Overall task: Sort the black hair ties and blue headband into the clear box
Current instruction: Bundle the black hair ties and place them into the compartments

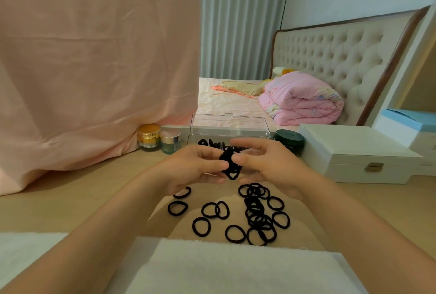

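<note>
Both hands meet above the wooden table, just in front of the clear box (230,126). My left hand (195,168) and my right hand (269,164) pinch a small bunch of black hair ties (230,165) between thumbs and fingers. Several more black hair ties (256,213) lie scattered on the table below the hands, with a denser cluster to the right. The clear box stands with its lid raised, and some black ties (212,144) show inside it, partly hidden by my hands. No blue headband is visible.
A gold-lidded jar (149,136) and a silver-lidded jar (170,144) stand left of the box, a dark green jar (289,141) to its right. A white jewellery case (354,154) sits at right. Pink cloth (94,69) hangs at left. A white towel (224,267) covers the near edge.
</note>
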